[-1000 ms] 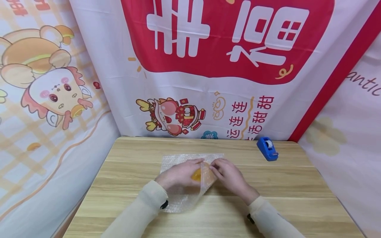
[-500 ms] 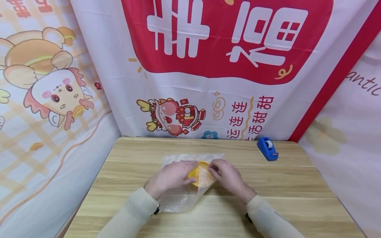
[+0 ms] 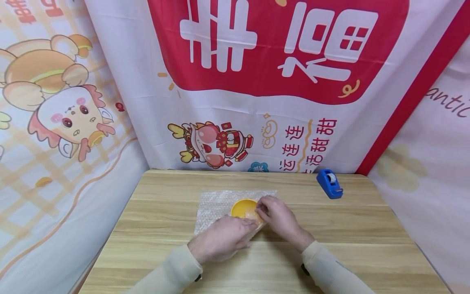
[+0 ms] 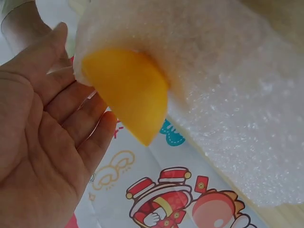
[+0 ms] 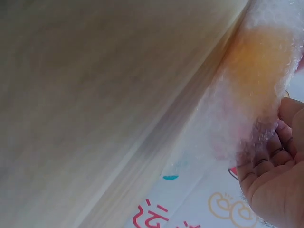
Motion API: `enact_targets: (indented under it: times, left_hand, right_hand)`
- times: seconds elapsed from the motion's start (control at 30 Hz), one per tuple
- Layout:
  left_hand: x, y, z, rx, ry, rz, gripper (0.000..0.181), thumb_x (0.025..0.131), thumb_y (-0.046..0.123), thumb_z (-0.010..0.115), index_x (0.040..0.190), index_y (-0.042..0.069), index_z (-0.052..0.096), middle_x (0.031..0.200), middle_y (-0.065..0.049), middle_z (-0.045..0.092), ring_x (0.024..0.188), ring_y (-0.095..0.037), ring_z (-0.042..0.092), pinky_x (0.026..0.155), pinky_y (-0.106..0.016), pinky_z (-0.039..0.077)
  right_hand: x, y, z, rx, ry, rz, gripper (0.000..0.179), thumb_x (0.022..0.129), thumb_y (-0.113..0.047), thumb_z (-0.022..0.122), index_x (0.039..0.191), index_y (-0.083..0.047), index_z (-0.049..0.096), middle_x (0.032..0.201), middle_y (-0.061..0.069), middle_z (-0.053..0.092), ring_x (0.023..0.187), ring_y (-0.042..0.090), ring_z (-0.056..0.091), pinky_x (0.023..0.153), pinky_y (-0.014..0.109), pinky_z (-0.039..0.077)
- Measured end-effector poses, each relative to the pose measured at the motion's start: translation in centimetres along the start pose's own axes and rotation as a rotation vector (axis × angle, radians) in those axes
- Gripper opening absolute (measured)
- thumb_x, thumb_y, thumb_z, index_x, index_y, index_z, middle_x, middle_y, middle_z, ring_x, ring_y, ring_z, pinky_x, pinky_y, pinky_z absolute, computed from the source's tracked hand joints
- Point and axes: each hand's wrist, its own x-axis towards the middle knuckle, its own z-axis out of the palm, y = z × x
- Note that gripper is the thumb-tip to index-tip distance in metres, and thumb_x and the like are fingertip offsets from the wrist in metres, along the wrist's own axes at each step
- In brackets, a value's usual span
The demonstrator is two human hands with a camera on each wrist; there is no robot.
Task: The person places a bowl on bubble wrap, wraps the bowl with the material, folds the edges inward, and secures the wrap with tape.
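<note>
The yellow bowl (image 3: pixel 240 207) lies on bubble wrap (image 3: pixel 213 205), part of which folds over the bowl's right side, where the right hand (image 3: pixel 278 217) pinches it, seemingly so it won't spring back. At the bowl's near side the left hand (image 3: pixel 224 237) is unclenched, fingers extended (whether it presses, I can't tell), while beyond the bowl, to its right, a blue tape dispenser (image 3: pixel 329 185) stands on the surface (image 3: pixel 165 216), apparently kept within reach.

Yellow bowl (image 3: pixel 240 208), open side up, on clear bubble wrap (image 3: pixel 211 207); wrap partly folded over bowl.
</note>
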Motion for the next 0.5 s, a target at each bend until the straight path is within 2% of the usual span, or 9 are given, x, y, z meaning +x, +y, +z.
enact_targets:
  times: [0.1, 0.2, 0.37, 0.5]
  left_hand:
    - [0.1, -0.2, 0.4, 0.028, 0.027, 0.014, 0.058, 0.112, 0.03, 0.081, 0.166, 0.016, 0.065, 0.167, 0.002, 0.072, 0.146, -0.015, 0.075, 0.122, -0.038, 0.065]
    - [0.1, -0.3, 0.6, 0.045, 0.056, 0.026, 0.051, 0.115, 0.027, 0.076, 0.164, 0.016, 0.066, 0.163, 0.002, 0.075, 0.14, -0.014, 0.079, 0.115, -0.038, 0.07]
    - [0.1, -0.4, 0.8, 0.014, 0.078, 0.028, 0.035, 0.123, 0.028, 0.062, 0.156, 0.019, 0.071, 0.154, 0.004, 0.081, 0.128, -0.012, 0.083, 0.107, -0.038, 0.073]
    - [0.2, -0.6, 1.1, -0.026, 0.072, 0.023, 0.031, 0.125, 0.032, 0.057, 0.151, 0.023, 0.073, 0.148, 0.006, 0.083, 0.124, -0.011, 0.083, 0.106, -0.039, 0.073]
  right_hand:
    - [-0.3, 0.3, -0.5, -0.061, 0.009, -0.08, 0.013, 0.105, -0.014, 0.09, 0.115, -0.014, 0.081, 0.114, 0.001, 0.082, 0.106, 0.019, 0.077, 0.102, 0.043, 0.071]
    - [-0.7, 0.8, -1.3, -0.114, -0.015, -0.185, 0.016, 0.106, -0.017, 0.089, 0.122, -0.015, 0.083, 0.126, 0.002, 0.085, 0.121, 0.025, 0.079, 0.115, 0.052, 0.068]
    - [-1.4, 1.9, -2.3, -0.152, -0.123, -0.339, 0.032, 0.103, -0.028, 0.09, 0.133, -0.018, 0.086, 0.145, 0.001, 0.084, 0.137, 0.026, 0.079, 0.124, 0.055, 0.064]
    - [-1.6, 2.6, -2.4, -0.18, -0.19, -0.398, 0.042, 0.101, -0.033, 0.091, 0.14, -0.019, 0.085, 0.15, -0.002, 0.083, 0.145, 0.025, 0.076, 0.13, 0.057, 0.059]
